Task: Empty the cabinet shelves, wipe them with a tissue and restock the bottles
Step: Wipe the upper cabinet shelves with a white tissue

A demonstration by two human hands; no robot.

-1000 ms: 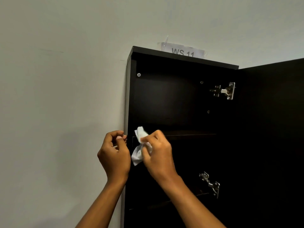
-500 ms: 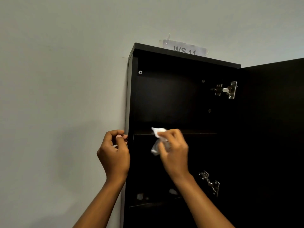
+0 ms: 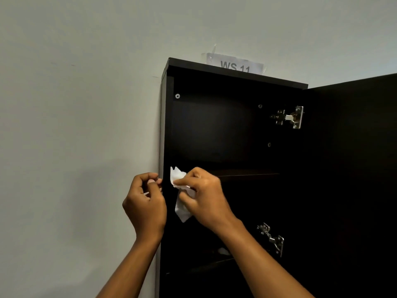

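One pale wall [image 3: 75, 104] carries one dark cabinet [image 3: 214, 130], its single door [image 3: 354, 168] swung open. Two hands are raised. The right hand [image 3: 206, 198] pinches one white tissue [image 3: 182, 209] at the upper shelf's [image 3: 247, 174] left front edge. The left hand [image 3: 146, 203] is curled beside the cabinet's side; whether it holds anything is unclear. Two metal hinges show: an upper hinge [image 3: 289, 117] and a lower hinge [image 3: 271, 238].

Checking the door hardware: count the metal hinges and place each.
2. The upper hinge sits near the cabinet top, beside the open door; the lower hinge is below it. More may lie out of frame.
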